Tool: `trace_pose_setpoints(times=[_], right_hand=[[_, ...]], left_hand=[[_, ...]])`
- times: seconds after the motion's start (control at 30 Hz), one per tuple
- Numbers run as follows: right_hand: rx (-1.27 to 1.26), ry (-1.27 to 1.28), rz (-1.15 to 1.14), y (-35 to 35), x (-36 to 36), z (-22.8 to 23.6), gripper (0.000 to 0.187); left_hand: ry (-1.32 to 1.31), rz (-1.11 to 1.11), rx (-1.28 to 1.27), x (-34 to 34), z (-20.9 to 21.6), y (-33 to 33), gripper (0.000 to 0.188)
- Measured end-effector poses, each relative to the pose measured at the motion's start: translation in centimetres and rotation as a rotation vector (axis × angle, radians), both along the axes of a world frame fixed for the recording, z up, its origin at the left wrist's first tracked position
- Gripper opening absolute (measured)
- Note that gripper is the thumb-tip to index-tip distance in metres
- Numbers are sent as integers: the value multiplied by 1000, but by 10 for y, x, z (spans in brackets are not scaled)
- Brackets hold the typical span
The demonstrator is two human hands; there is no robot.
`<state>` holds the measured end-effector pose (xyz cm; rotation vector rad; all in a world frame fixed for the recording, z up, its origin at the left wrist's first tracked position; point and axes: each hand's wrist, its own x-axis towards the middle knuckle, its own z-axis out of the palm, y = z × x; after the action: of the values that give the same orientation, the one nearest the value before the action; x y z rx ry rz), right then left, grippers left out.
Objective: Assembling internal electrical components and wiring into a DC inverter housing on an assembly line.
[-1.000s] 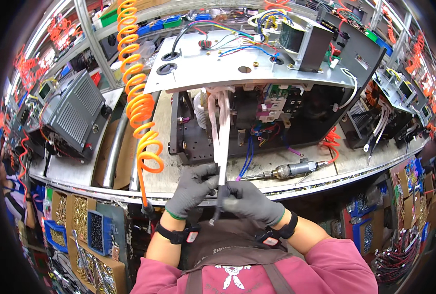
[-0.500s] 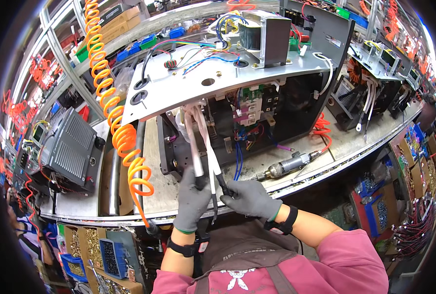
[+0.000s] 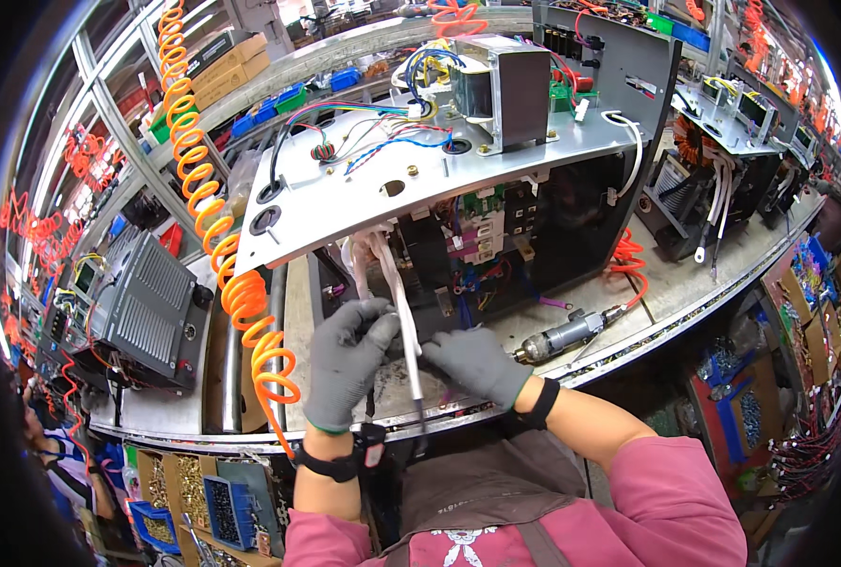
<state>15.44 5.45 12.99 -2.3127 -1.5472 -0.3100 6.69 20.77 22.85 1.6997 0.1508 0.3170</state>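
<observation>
Two or more thick cables in white sleeving (image 3: 400, 300) hang from under the metal top plate of an open-sided electrical unit (image 3: 501, 231). My left hand (image 3: 343, 357), in a grey glove, is closed around one cable; a dark lower end shows beneath it. My right hand (image 3: 480, 366), also gloved, has its fingertips pinched together beside the longest white cable. They seem to grip a cable there, mostly hidden by the glove. The longest cable runs down between both hands to a dark end past the bench edge.
A pneumatic screwdriver (image 3: 564, 336) lies on the bench, right of my right hand. An orange coiled air hose (image 3: 241, 295) hangs at left. Other units (image 3: 141, 307) stand on both sides. Parts bins (image 3: 226, 515) sit below the bench.
My left hand has moved up along the cables, nearer the top plate. My right hand has risen slightly and moved a little right. The view has shifted slightly.
</observation>
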Motion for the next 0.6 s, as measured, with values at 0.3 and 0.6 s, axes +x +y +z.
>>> trace_pose_setpoints(times=[0.3, 0.6], right_hand=[[41, 81, -13, 12, 3, -7, 31], [66, 265, 32, 24, 7, -3, 41]], left_hand=[[170, -66, 142, 5, -3, 5, 50], [-30, -153, 119, 5, -3, 12, 33]])
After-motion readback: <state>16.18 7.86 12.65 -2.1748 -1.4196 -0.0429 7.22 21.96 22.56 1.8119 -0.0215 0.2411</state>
